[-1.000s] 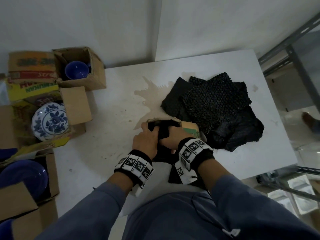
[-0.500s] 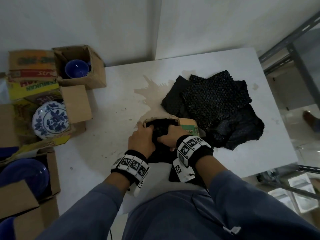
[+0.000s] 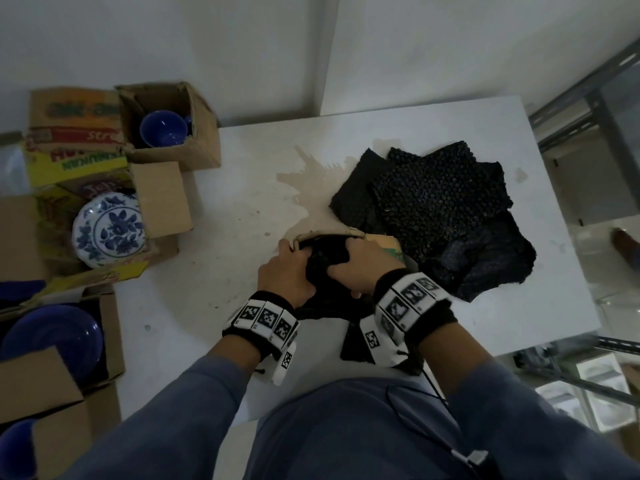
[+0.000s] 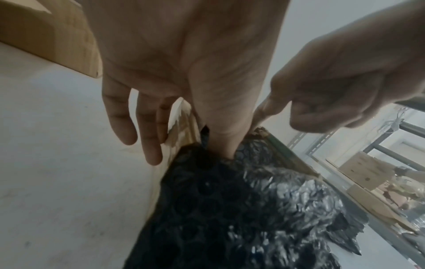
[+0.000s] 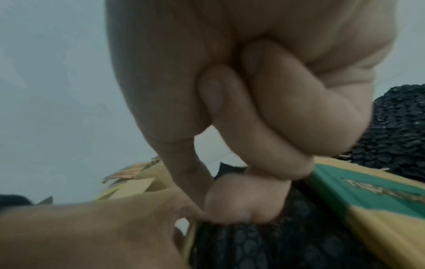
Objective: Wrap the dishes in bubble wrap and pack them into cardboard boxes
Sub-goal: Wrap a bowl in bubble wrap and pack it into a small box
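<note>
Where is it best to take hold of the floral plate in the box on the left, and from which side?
Grip the plate at its upper rim, coming from above. It leans tilted in the open box, face up toward the camera, so the top edge stands free, while the lower rim seems tucked against the cardboard.

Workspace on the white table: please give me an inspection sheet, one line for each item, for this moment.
Surface: white table, with a brownish stain.
Job's things: wrapped bundle of black bubble wrap, partly inside a small cardboard box; spare bubble wrap sheets beside it.
Clutter: open boxes on the left holding a blue cup, a floral plate and a blue bowl.
Grip: left hand has its thumb in the bundle and its fingers outside the box wall; right hand presses the bundle with curled fingers.
Cables: thin black cord at the person's lap.
Surroundings: white wall, metal shelving on the right.
</note>
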A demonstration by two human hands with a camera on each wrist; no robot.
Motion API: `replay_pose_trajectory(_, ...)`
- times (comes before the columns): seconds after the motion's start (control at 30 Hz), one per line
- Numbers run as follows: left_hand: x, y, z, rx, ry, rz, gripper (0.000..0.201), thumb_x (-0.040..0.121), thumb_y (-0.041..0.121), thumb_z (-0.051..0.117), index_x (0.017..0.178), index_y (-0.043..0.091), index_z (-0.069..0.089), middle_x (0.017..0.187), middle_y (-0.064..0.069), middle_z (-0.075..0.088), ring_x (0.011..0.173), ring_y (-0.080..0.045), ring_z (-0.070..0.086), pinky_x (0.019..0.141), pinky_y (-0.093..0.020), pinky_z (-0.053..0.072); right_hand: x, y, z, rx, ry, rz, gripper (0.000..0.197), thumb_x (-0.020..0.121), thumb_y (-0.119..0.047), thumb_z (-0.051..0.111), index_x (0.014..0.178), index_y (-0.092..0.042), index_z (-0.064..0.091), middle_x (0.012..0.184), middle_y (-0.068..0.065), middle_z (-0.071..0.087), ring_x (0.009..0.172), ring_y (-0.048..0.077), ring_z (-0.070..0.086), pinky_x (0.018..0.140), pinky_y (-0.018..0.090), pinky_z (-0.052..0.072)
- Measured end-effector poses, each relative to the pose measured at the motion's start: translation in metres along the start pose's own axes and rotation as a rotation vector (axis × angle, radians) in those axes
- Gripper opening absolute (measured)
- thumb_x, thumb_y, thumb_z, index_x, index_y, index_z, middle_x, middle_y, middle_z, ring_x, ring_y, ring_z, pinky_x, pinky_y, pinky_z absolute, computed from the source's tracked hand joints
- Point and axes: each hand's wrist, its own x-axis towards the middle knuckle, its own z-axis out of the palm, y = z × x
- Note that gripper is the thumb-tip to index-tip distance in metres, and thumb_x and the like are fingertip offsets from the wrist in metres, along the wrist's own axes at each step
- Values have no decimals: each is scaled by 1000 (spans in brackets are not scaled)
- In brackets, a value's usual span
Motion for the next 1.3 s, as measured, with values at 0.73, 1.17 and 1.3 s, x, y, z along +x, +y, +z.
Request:
replay_pose_trajectory(0.73,9,14,14,345,103,601,51,95,22,47,145,18,37,155,-14,25,136,-37,30,99,-50,42,-9,30,-7,-116,161,31,41,93,-22,55,133,-15,55,135,12,51,123,31,51,94,34,45)
replay_pose_trajectory(1.17,13,19,16,356,46,544,66,93,30,48,152,19,20,157,-4,22,141,-29,21,101,-47,36,-5,20,24,31,-106,112,37,92,-24,49,122,-4,44,74,11,63,51,22,64,42,22,45)
replay_pose_trajectory(1.3,11,18,6,171,108,585,61,85,15,59,144,13,42,147,-10,40,129,-32,43,91,-45,49,-5,18,18,73,-110,126,36,92,-32,53,116,-4,52,69,9,64,46,17,61,42,20,42)
